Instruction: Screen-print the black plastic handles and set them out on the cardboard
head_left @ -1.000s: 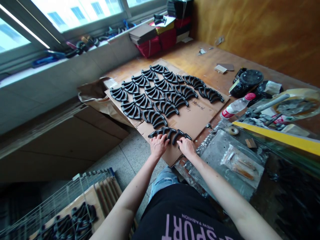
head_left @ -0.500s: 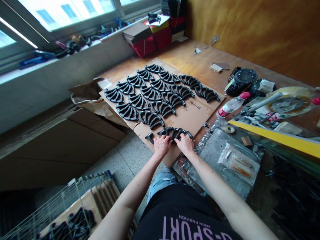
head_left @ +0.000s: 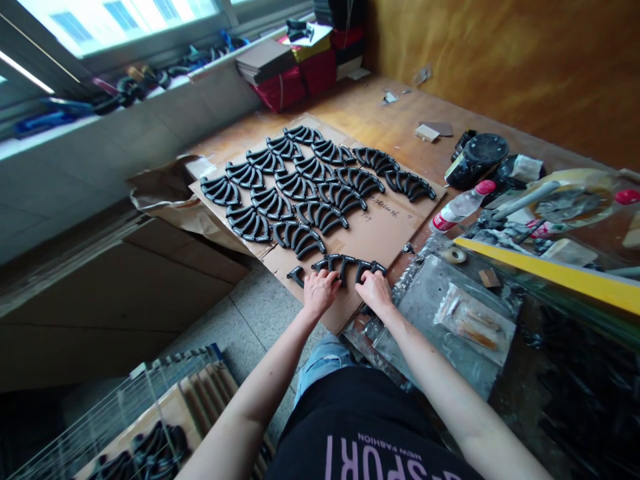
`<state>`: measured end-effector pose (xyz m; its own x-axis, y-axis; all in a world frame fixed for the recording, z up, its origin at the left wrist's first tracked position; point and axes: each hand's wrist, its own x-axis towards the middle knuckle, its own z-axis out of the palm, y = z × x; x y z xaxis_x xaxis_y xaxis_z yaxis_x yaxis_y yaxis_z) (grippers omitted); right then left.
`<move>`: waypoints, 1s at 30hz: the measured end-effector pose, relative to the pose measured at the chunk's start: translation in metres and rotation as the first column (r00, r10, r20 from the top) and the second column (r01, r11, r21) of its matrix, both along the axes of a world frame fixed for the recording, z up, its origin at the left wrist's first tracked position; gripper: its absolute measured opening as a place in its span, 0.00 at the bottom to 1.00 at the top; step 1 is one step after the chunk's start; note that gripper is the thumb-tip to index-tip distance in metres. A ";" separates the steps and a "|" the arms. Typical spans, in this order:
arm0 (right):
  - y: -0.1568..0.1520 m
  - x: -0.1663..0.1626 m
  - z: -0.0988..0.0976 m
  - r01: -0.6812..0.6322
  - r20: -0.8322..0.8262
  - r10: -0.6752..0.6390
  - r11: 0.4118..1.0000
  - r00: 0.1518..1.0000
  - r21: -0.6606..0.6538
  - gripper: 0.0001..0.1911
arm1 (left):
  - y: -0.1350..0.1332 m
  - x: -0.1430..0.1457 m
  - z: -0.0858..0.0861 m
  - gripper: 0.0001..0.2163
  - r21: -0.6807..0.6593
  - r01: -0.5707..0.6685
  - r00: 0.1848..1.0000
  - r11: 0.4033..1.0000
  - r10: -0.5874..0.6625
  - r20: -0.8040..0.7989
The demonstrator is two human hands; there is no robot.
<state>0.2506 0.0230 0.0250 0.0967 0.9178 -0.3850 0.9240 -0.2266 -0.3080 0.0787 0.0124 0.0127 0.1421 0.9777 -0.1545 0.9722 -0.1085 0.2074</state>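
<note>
A row of black curved handle-like pieces (head_left: 345, 268) lies near the front corner of a cardboard sheet (head_left: 383, 230). My left hand (head_left: 321, 292) has its fingers curled over the lower ends at the row's left side. Around the right end of the same row, my right hand (head_left: 375, 291) is closed on another piece. Fingers and knuckles partly hide what each hand grips. Just left of my left hand lies a single black piece (head_left: 296, 275). Farther back, several fan-shaped groups of matching black pieces (head_left: 307, 227) cover much of the cardboard.
To the right stand a plastic bottle (head_left: 460, 208), a black-stained tub (head_left: 483, 160) and a yellow-edged board (head_left: 550, 270). A small tape roll (head_left: 454, 255) and a plastic bag (head_left: 475, 323) lie nearer. A wire rack (head_left: 145, 413) with black pieces stands lower left.
My hands have moved slightly apart along the row, and the pieces between them look a little more spread. The whole view has shifted slightly.
</note>
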 end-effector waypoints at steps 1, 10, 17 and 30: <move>0.000 0.001 -0.001 -0.001 -0.013 0.001 1.000 1.000 0.009 0.14 | 0.001 0.000 0.001 0.18 -0.004 0.005 1.000 1.000 -0.005 0.006; -0.007 0.010 -0.004 -0.006 -0.077 0.008 1.000 0.997 0.030 0.11 | 0.005 -0.005 0.006 0.22 0.012 -0.042 0.999 0.999 0.042 -0.011; -0.008 0.015 -0.007 -0.072 -0.251 0.083 0.996 0.964 0.053 0.13 | 0.012 -0.002 0.003 0.24 -0.010 0.013 0.999 1.000 -0.012 0.042; -0.014 0.019 -0.008 -0.034 -0.322 0.045 0.999 0.946 0.042 0.18 | -0.018 0.060 0.000 0.29 -0.014 -0.100 0.994 0.995 0.100 0.030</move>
